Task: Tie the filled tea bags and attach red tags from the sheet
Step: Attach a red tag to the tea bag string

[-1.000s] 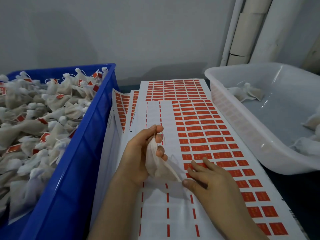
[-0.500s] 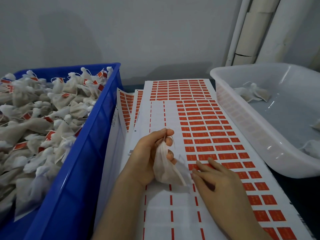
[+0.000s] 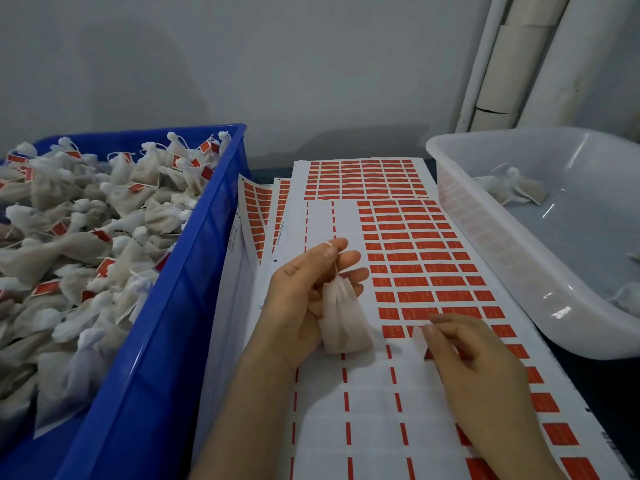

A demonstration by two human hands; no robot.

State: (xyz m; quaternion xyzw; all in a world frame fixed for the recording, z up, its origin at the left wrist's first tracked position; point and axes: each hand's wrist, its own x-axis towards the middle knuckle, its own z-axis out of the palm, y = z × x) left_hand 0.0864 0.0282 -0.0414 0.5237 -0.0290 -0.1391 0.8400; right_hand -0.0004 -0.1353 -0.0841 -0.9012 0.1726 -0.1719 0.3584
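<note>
My left hand (image 3: 304, 292) holds a filled white tea bag (image 3: 341, 320) over the tag sheet, pinching its string between thumb and forefinger so the bag hangs against my palm. My right hand (image 3: 474, 368) rests on the sheet of red tags (image 3: 415, 258), and its fingertips pinch a tag (image 3: 420, 341) that is lifted off the sheet, pale back side up. The near left part of the sheet is bare white backing with only thin red strips left.
A blue crate (image 3: 166, 341) on the left is heaped with tied, tagged tea bags (image 3: 86, 244). A translucent white tub (image 3: 512, 271) on the right holds a few bags (image 3: 512, 188). More tag sheets (image 3: 256, 209) lie underneath. A grey wall and white pipes (image 3: 512, 64) stand behind.
My left hand rose a little with the bag. My right fingertips went from pressing flat on the sheet to peeling one tag up off it.
</note>
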